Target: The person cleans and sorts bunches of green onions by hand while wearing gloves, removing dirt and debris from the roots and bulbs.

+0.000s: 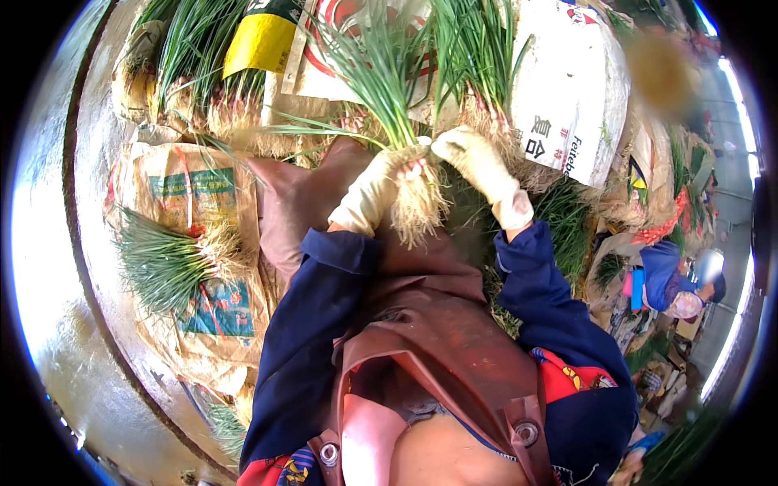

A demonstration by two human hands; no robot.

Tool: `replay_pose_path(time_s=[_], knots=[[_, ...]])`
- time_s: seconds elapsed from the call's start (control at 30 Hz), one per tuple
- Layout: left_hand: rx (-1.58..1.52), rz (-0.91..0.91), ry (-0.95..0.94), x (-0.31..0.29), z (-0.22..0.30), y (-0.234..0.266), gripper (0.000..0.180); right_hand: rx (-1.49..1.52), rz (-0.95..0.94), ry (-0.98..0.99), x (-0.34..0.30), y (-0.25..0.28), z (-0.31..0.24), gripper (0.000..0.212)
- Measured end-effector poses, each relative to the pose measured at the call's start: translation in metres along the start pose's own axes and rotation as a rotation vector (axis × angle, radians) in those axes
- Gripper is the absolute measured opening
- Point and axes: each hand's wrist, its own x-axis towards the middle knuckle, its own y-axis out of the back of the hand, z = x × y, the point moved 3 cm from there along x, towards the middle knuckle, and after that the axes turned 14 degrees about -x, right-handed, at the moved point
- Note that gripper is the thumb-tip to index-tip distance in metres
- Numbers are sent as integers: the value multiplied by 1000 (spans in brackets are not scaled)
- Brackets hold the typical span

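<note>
A bunch of spring onions [417,206] stands upright in front of me, green leaves pointing away and pale, stringy roots hanging toward my lap. My left hand [369,193], in a cream glove, is closed around its stems just above the pinkish bulbs. Beside the bunch, my right hand [478,164], gloved alike, has its fingers bent and pressed together close to the left thumb. Whatever those right fingers pinch, if anything, is too small to make out. Under both hands a brown apron [429,300] covers my lap.
More spring onions [478,105] stand in rows beyond my hands, with printed sacks [567,89] among them. At the left, a tied bunch [174,259] lies on a tan sack [154,324]. Wet floor [65,283] stretches past it. Another person [677,279] sits at the far right.
</note>
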Motion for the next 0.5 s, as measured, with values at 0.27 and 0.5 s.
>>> replay_pose_path(time_s=[0.27, 0.5], knots=[[79, -27, -59, 2, -4, 0, 23, 1091, -121, -374, 28, -30, -4, 20], [-115, -8, -73, -29, -8, -23, 25, 892, -87, -117, 28, -14, 29, 17]])
